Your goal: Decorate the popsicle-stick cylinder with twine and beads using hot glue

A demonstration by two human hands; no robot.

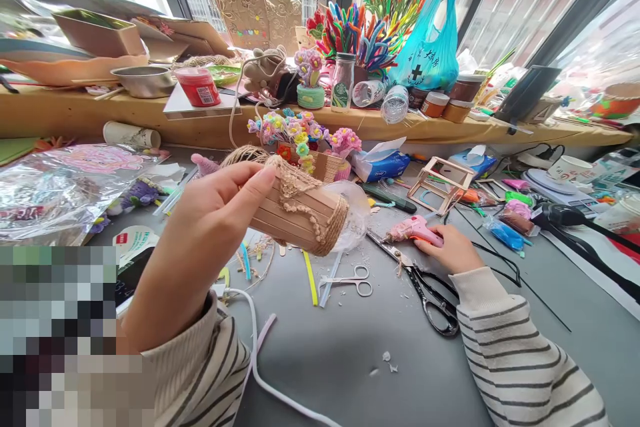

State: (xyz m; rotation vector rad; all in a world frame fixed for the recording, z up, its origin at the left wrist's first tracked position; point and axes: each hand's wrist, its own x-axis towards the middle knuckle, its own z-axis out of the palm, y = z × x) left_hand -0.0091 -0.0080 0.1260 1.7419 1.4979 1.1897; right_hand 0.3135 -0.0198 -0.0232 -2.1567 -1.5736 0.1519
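My left hand (203,213) pinches a tilted cup-shaped cylinder (295,217) between thumb and fingers. Brown flat strips cover its side, a wavy line of knotted twine runs across them, and twine wraps the rim. Behind that rim shows a clear plastic dish (359,203). On the right, my right hand (447,250) is closed around the handle of a pink glue gun (407,230), which lies low over the table. Close to it are large black-handled scissors (433,300). Small silver scissors (357,280) lie below the cylinder.
White cable (255,320) crosses the table front. Pipe-cleaner flowers (295,130), a blue tissue pack (383,163) and a small wooden frame (440,183) stand behind. A shelf (210,117) carries jars, a turquoise bag (430,40) and pipe cleaners. Scraps litter the grey table (340,353).
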